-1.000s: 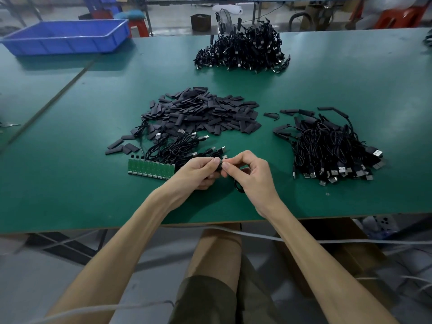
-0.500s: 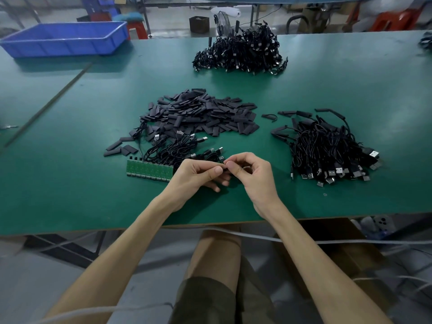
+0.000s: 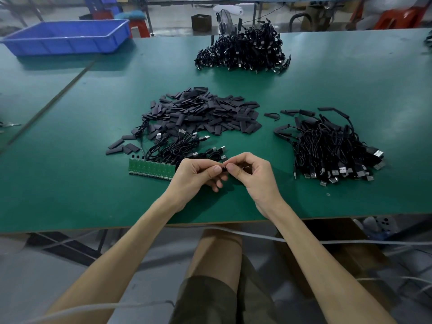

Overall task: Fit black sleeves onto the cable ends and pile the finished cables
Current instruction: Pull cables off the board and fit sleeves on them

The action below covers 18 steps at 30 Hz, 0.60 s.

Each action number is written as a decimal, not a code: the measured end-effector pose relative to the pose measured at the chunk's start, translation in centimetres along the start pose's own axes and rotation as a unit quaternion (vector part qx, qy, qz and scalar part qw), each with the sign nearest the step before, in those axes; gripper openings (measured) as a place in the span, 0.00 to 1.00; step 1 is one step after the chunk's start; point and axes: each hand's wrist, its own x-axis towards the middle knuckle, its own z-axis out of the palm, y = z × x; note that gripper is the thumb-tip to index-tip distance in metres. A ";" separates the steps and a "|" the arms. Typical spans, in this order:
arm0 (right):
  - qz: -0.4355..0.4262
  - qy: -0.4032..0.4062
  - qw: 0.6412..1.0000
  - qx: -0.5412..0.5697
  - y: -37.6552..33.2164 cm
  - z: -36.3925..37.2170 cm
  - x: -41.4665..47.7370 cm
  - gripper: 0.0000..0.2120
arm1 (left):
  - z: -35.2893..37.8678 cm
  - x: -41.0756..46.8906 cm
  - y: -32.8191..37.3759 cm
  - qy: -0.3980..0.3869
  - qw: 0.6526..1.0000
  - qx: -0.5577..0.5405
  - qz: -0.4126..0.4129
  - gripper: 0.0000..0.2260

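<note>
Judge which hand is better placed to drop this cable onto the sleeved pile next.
Probably the right hand: it pinches the cable end together with the left hand, and the sleeved pile lies on its side.

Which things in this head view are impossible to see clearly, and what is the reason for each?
- Head view, black piece pinched by left hand and right hand: fingers cover it; sleeve or cable end, cannot tell.
- Head view, far cable pile: too small to tell whether sleeves are fitted.
- Head view, black object at the right edge: cut off by the frame.
</note>
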 end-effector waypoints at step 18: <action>-0.006 0.007 0.999 -0.047 -0.6 0.2 -0.2 0.03 | -0.9 0.3 -0.3 -0.057 0.998 -0.027 -0.018 0.12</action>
